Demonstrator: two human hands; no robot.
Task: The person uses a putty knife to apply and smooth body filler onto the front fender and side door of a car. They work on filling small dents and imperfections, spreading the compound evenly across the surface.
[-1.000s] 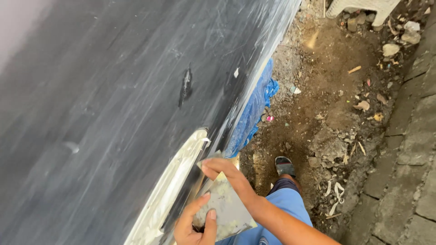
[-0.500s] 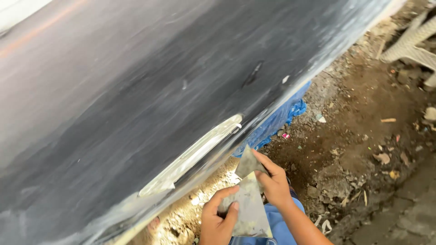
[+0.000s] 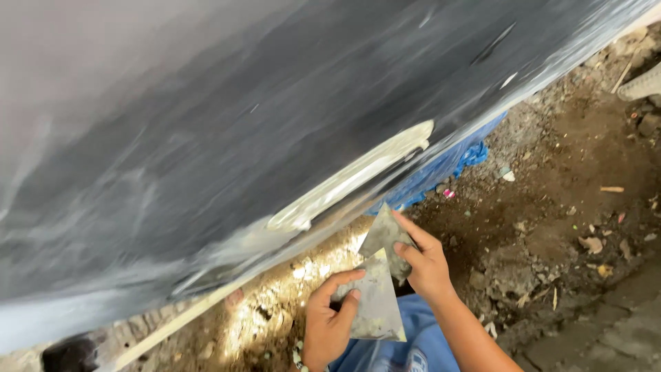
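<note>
Below the dark grey sanded panel (image 3: 275,124), the left hand (image 3: 329,324) clamps a flat grey putty-smeared metal board (image 3: 375,303). Just above it, the right hand (image 3: 423,265) pinches a small grey metal scraper (image 3: 385,234), its edge touching the board.

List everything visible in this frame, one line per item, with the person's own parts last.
Dark panel: one, black-grey, sanded, fills upper left.
Filler patch: one, cream, along the panel's lower edge.
Blue sheet: one, under the panel edge.
Ground: brown dirt with stones and scraps, right.
Larger scraper blade: one, grey, smeared, in left hand.
Smaller scraper blade: one, grey, in right hand, touching the larger one.
Left hand: bottom centre.
Right hand: centre.
Blue trousers: bottom.
</note>
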